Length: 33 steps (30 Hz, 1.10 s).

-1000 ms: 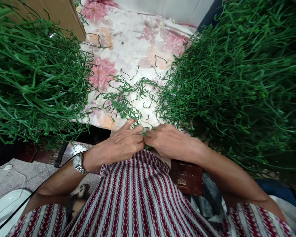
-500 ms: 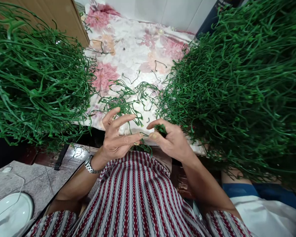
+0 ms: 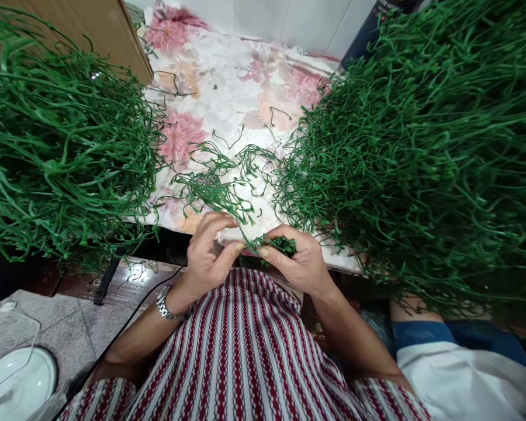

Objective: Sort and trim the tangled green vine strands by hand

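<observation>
Left hand (image 3: 208,251) fingers, spread a moment ago, now pinch the green sprig (image 3: 275,244) clamped in right hand (image 3: 298,263); big pile (image 3: 421,152) at 3 o'clock.

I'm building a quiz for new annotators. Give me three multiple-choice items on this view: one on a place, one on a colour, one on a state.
1. Where is the wristwatch?
A. left wrist
B. right wrist
C. on the tablecloth

2. What colour are the flowers printed on the tablecloth?
A. blue
B. pink
C. yellow

3. How is the right hand?
A. flat on the table
B. hanging at the side
C. closed around a small green bundle

Answers: 1 A, the metal band sits behind the left hand. 2 B, pink blooms show on white cloth between the two heaps of green stems. 3 C, its fingers curl about the sprigs.
</observation>
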Motion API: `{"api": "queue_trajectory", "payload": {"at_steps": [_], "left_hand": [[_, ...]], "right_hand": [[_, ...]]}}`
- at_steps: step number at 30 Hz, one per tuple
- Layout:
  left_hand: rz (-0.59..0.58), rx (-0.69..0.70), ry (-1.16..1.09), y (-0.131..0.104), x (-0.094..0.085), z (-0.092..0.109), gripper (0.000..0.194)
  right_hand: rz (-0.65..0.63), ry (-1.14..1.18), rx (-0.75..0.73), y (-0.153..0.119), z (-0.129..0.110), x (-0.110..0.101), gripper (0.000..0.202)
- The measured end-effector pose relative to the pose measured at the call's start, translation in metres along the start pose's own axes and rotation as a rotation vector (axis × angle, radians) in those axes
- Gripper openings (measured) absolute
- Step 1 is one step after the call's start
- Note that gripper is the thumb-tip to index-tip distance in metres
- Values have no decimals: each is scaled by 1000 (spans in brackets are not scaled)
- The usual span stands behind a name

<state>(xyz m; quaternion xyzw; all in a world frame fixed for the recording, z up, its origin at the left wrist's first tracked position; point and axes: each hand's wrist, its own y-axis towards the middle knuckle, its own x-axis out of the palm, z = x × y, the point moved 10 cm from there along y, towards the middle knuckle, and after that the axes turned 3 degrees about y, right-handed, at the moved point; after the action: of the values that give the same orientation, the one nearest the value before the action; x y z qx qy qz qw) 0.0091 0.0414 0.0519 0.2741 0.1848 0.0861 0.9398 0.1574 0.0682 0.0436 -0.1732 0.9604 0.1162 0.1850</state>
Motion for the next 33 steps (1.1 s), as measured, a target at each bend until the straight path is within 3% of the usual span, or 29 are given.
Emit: {"api": "queue_trajectory", "payload": {"at_steps": [3,8,11,13,16,20,25,28,33], "left_hand": [[-212,-155,-206,-3,25,-10,12],[-208,-273,-360,-8,31,-25,14],[-215,-201,-278,-7,29,-21,12],[-214,-84,-180,-4,26,-9,10],[-211,38,-13,0,24,5,13],[-172,-18,69,3,21,-1,12],[-247,-233,-254,0,32,-19,11],[-285,-370,-384,-6,42,-26,9],[-128,-336,-405,-5,30,-26,5]], "right_hand": [[-22,-40,-2,-1,0,3,17],[-86,151,125,-2,15,6,33],[-179,416,220,-2,22,16,47],[-209,454,240,-1,23,20,45],[-156,305,221,2,24,18,31],[-16,312,197,2,26,14,23],[12,477,134,2,26,18,19],[40,434,135,3,26,14,18],[78,166,62,7,12,6,14]]}}
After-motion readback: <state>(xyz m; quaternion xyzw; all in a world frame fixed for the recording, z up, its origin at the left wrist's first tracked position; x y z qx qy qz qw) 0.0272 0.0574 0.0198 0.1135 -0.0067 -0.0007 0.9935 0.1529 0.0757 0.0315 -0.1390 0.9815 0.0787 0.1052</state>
